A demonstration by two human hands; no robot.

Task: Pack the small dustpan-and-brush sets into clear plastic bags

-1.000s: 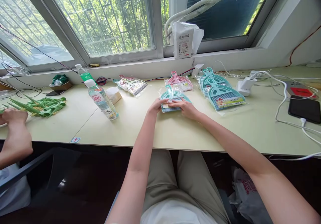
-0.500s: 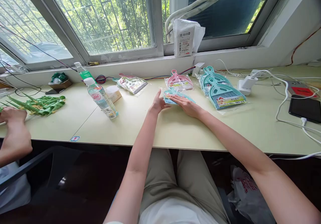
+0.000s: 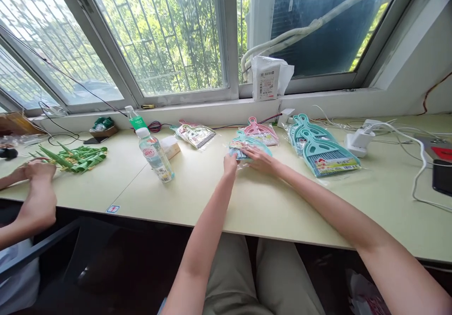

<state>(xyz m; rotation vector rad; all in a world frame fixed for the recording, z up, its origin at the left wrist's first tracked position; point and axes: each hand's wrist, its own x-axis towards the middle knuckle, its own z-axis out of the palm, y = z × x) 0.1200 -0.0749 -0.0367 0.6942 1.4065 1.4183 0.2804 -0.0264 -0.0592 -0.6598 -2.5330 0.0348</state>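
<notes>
A light-blue dustpan and brush set [image 3: 254,141] in clear plastic wrap is between my hands, a little above or on the table; I cannot tell which. My left hand [image 3: 231,164] grips its near left edge, the fingers partly hidden by it. On its right side, my right hand [image 3: 262,159] holds it with the fingers laid over the front. Right behind it lies a wrapped pink set [image 3: 263,132]. To the right, several wrapped teal sets [image 3: 326,157] overlap. A white and pink wrapped set [image 3: 197,136] lies further left.
Two bottles, one with a green label [image 3: 137,121] and one clear [image 3: 157,157], stand left beside a tissue pack [image 3: 170,148]. At far left, a co-worker's hands [image 3: 40,169] are at green leaf-like pieces [image 3: 83,157]. White chargers [image 3: 360,143] and cables [image 3: 420,164] lie right.
The view has tilted up, so the table sits lower in the picture. My left hand has shifted from the set's left side to its near left edge, and the set has turned slightly.
</notes>
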